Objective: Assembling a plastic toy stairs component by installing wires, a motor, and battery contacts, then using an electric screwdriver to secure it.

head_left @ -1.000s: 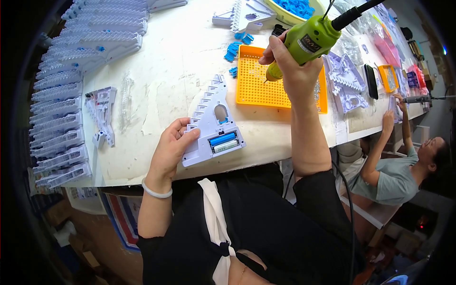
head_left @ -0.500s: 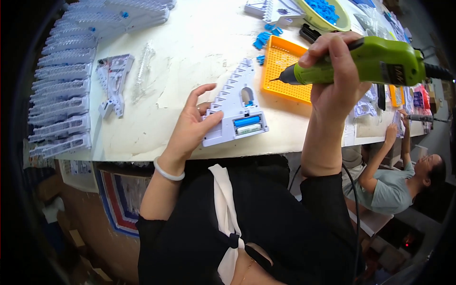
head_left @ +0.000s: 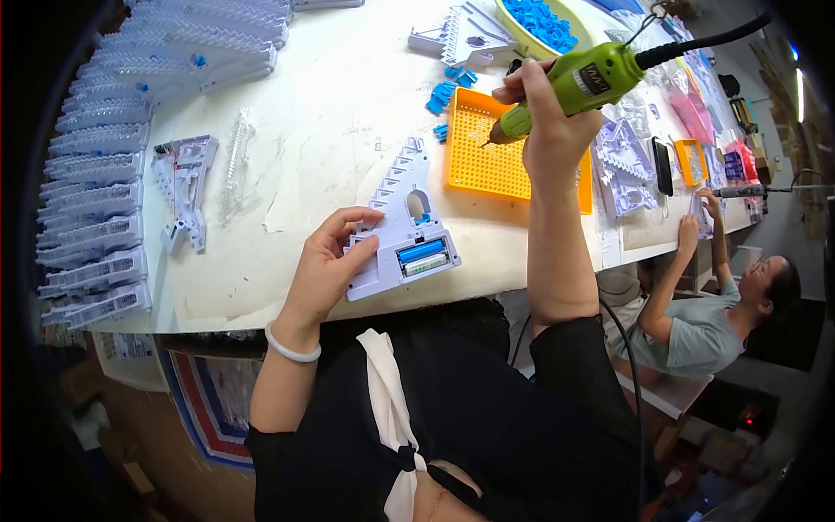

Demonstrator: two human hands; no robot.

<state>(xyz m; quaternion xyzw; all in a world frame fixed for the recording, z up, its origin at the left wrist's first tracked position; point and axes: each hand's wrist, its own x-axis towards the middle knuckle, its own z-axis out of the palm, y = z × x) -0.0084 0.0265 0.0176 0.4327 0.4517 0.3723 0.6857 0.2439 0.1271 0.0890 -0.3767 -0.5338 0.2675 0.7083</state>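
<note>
- Two cylindrical batteries [head_left: 424, 259] sit in the lilac toothed housing [head_left: 397, 224] near the worktable's [head_left: 496, 252] front edge; the left hand [head_left: 322, 270] pinches its side.
- Right hand [head_left: 557, 126] wraps the green electric screwdriver [head_left: 598, 76].
- Steady pinch and square-on bit [head_left: 486, 144] should serve best.

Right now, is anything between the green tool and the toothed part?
Nothing visible blocks it. Only the low left rim of the orange basket and some tabletop lie between the green tool in the right hand and the toothed part in the left hand.
</note>
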